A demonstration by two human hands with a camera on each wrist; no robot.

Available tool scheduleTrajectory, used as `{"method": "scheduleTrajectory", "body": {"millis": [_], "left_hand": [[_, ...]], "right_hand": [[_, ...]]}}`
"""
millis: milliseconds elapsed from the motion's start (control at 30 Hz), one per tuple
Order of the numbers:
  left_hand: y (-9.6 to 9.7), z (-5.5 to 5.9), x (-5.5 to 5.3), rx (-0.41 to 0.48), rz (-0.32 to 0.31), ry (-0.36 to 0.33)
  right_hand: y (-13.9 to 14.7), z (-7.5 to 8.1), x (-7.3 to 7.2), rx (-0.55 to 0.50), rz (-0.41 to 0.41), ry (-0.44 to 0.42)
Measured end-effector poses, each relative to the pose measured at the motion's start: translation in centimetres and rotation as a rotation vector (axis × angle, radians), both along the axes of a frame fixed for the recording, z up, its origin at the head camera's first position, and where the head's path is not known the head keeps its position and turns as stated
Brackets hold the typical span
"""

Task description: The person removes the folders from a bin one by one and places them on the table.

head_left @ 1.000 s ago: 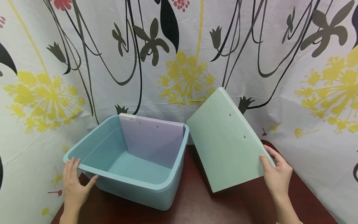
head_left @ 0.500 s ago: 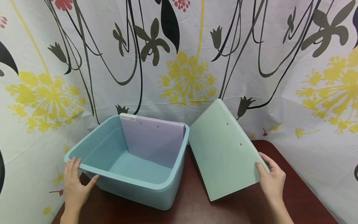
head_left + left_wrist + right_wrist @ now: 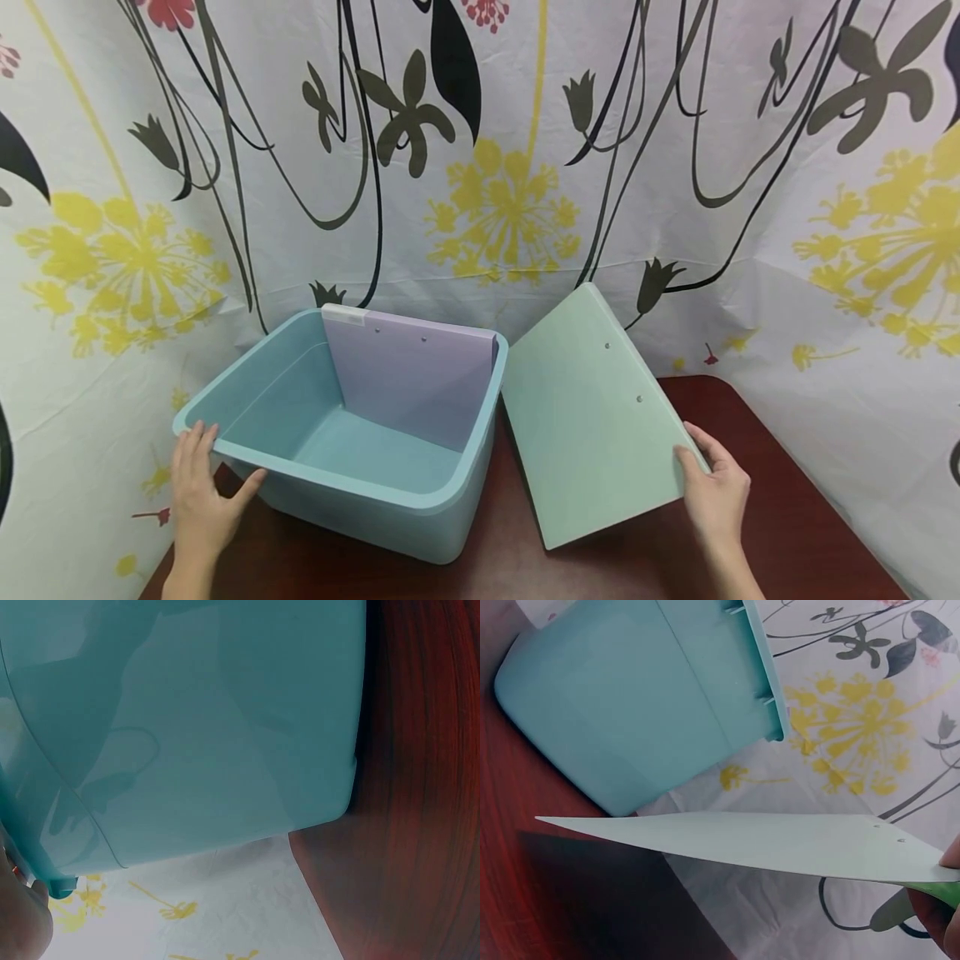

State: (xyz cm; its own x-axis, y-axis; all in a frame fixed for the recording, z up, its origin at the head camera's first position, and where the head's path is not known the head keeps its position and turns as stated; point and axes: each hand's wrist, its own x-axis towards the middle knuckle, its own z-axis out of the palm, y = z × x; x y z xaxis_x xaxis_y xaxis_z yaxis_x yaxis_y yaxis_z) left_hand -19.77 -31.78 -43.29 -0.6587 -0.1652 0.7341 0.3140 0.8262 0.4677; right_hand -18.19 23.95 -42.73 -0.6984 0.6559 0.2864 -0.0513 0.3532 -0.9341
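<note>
Head view: I record the right hand (image 3: pixel 716 493) pinching the tilted green folder (image 3: pixel 592 429) beside the blue tub (image 3: pixel 360 518) (contact unclear); left hand (image 3: pixel 201 496) rests, fingers relaxed, on the rim (image 3: pixel 315 472). Advise a steady edge grip.

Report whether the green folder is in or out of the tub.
Out. The green folder is tilted beside the blue tub, its edge held by the right hand; the purple folder stands inside.

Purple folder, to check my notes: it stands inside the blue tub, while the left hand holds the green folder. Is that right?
Not quite: it is the right hand that holds the green folder, as the head view shows. The purple folder does stand inside the blue tub.
</note>
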Motion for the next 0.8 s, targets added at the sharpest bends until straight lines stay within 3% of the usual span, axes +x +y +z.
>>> {"method": "scheduleTrajectory", "body": {"millis": [200,267,433,533,633,800], "left_hand": [[0.0,0.0,0.1,-0.006,0.004,0.002],[0.0,0.0,0.1,-0.003,0.004,-0.01],[0.0,0.0,0.1,0.01,-0.001,-0.03],[0.0,0.1,0.1,0.012,-0.002,-0.03],[0.0,0.1,0.2,0.014,-0.003,-0.032],[0.0,0.0,0.1,0.021,-0.008,-0.028]], "right_hand": [[0.0,-1.7,-0.4,-0.043,-0.005,0.0],[1.0,-3.9,-1.3,-0.048,0.001,0.027],[4.5,-11.7,-5.0,-0.065,-0.003,0.056],[5.4,-14.5,-6.2,-0.081,-0.031,0.033],[5.3,-15.2,-6.4,-0.112,-0.048,0.016],[4.8,-15.0,-5.8,-0.142,-0.079,-0.023]]}}
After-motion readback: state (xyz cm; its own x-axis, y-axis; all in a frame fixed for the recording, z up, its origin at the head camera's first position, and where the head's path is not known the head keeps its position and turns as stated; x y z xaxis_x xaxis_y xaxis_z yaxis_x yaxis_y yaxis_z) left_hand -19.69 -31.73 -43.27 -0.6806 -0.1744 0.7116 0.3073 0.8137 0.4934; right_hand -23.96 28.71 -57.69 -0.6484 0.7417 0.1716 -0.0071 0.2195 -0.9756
